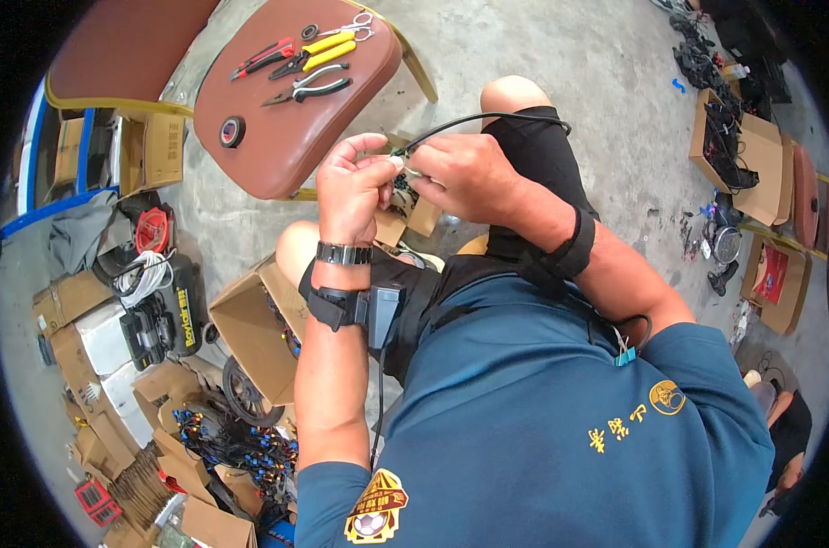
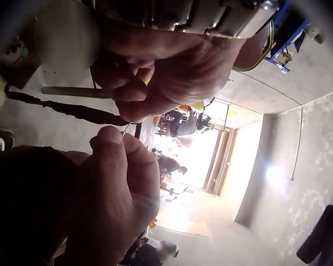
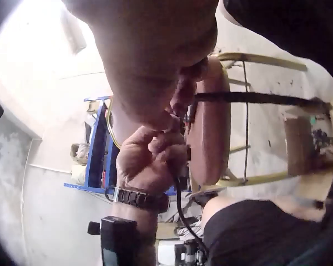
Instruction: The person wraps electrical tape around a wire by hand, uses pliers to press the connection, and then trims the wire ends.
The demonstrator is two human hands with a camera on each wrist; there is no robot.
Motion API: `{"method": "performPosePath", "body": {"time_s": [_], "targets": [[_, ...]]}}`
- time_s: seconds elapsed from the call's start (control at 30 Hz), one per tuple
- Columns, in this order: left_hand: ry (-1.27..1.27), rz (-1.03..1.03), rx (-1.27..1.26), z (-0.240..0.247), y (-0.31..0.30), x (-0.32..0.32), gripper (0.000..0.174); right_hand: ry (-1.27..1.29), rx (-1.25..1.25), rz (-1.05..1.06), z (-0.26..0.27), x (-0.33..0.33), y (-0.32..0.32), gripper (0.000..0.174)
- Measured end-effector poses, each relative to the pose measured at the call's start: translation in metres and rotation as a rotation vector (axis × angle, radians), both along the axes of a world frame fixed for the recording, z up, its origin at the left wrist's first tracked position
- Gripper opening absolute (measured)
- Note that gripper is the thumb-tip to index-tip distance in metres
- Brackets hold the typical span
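Apparently "Boylair" marks a machine (image 1: 187, 309); hands (image 1: 348, 190) (image 1: 474, 173) pinch black cable (image 1: 474, 117).

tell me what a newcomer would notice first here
The left hand and right hand, central in the head view, would probably draw the eye, pinching a thin wire by a black cable. Next might come the yellow-handled tool on the brown chair, upper left, and tangled blue-tipped wires, lower left.

Black cable (image 1: 474, 117) partly hidden by fingers (image 1: 440, 157)
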State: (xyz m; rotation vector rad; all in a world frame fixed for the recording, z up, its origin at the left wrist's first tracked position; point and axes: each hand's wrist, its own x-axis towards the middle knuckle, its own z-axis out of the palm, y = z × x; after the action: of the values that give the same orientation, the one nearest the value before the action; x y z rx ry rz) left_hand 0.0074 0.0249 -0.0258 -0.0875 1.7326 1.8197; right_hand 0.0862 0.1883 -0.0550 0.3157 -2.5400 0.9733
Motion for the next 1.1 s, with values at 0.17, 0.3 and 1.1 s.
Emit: {"method": "performPosePath", "body": {"time_s": [0.17,0.3,1.1], "targets": [[0.011,0.008,-0.02,0.004,0.0,0.002,0.034,-0.03,-0.028,0.006,0.005,-0.003,-0.001,0.013],[0.034,0.087,0.06,0.003,0.003,0.003,0.034,-0.232,-0.518,0.014,-0.003,-0.005,-0.005,0.011],[0.05,0.084,0.013,0.001,0.004,0.0,0.031,0.075,-0.025,-0.008,0.006,-0.009,0.0,0.015]]}}
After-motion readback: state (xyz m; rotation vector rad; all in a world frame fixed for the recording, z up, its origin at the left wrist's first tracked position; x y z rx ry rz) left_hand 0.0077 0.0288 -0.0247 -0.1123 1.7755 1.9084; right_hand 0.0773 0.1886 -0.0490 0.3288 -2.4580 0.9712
